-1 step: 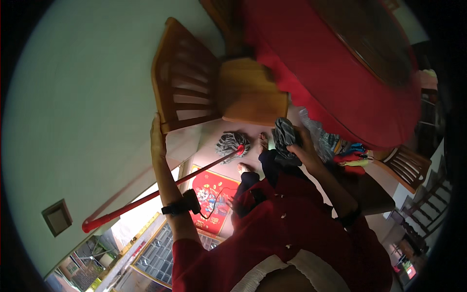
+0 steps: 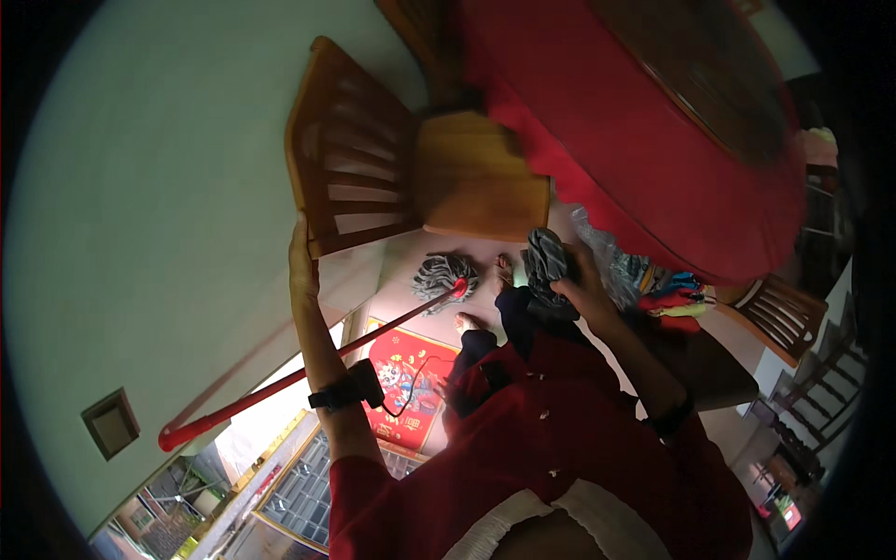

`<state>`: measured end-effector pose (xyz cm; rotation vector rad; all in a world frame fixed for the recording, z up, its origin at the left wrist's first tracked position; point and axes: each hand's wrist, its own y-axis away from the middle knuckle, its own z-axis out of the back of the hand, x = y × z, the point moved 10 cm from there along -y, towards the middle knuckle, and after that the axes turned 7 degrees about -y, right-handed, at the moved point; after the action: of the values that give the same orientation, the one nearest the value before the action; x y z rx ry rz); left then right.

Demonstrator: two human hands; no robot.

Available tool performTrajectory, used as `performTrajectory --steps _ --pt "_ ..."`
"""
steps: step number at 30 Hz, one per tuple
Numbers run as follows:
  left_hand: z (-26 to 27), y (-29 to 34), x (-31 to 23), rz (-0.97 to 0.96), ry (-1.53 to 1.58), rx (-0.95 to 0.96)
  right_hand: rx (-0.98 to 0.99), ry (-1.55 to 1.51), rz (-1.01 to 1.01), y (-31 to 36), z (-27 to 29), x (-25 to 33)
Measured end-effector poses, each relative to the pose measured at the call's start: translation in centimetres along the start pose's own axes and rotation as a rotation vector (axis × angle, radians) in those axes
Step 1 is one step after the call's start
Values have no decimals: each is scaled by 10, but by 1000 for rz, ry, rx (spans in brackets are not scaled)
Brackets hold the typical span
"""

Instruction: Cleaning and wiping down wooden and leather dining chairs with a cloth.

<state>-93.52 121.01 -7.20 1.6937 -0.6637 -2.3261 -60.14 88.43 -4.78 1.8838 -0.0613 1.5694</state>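
Note:
My left hand point(image 2: 301, 269) is at the near side post of a brown wooden chair point(image 2: 313, 140) with a slatted back. Its fingers lie along the post and are partly hidden, and the hand appears to grip it. A bunched dark grey cloth point(image 2: 544, 259) with paler streaks is in my right hand point(image 2: 583, 285), the thumb pressed on its near side. The cloth is held in front of my body, right of the chair seat point(image 2: 481, 187).
A mop with a grey head point(image 2: 443, 278) and red handle point(image 2: 243, 401) leans against the pale wall point(image 2: 168, 215). A round table with a red cloth point(image 2: 644, 159) stands at the far right, colourful fabrics point(image 2: 677, 303) below it. A red mat point(image 2: 406, 378) lies near my feet.

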Motion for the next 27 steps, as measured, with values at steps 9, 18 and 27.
performTrajectory --steps 9,18,27 --pt "-29 7 4 -7 280 170 -53 -206 -226 13 22 -45" --pt "-60 97 71 124 511 76 137 -415 -353 -2 -27 -62" --pt "-125 188 59 -78 224 182 304 -191 -231 31 -56 -67"
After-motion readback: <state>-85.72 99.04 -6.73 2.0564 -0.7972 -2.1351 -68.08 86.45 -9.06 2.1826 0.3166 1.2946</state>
